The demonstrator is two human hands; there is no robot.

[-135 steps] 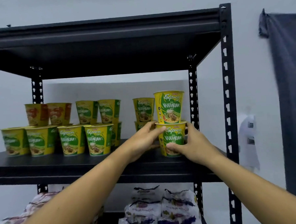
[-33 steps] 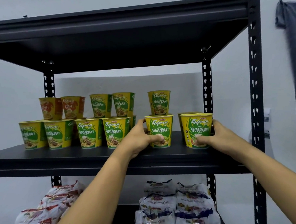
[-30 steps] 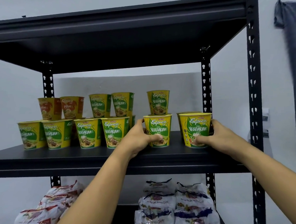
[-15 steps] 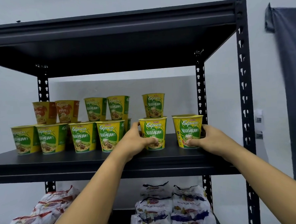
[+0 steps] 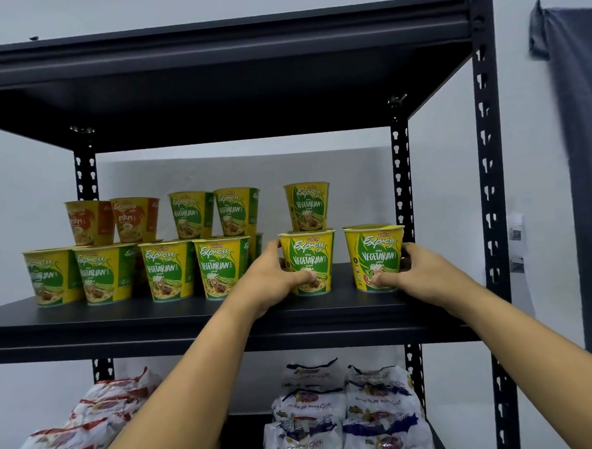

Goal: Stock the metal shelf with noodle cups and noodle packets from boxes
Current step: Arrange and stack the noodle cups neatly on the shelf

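Cups (image 5: 308, 263) and (image 5: 375, 258) sit gripped in our left hand (image 5: 273, 280) and right hand (image 5: 424, 272), fingers curled round each; next we release on the shelf (image 5: 190, 319).

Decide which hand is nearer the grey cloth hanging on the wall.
Right. The right hand grips the rightmost yellow-green noodle cup, below-left of the grey cloth; the left hand grips the neighbouring cup, farther left.

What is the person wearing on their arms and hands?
Nothing that shows. The left forearm and right forearm are bare to the picture's edge, so no sleeves are in view. The left hand and right hand have no gloves, and no watch, bracelet or ring shows.
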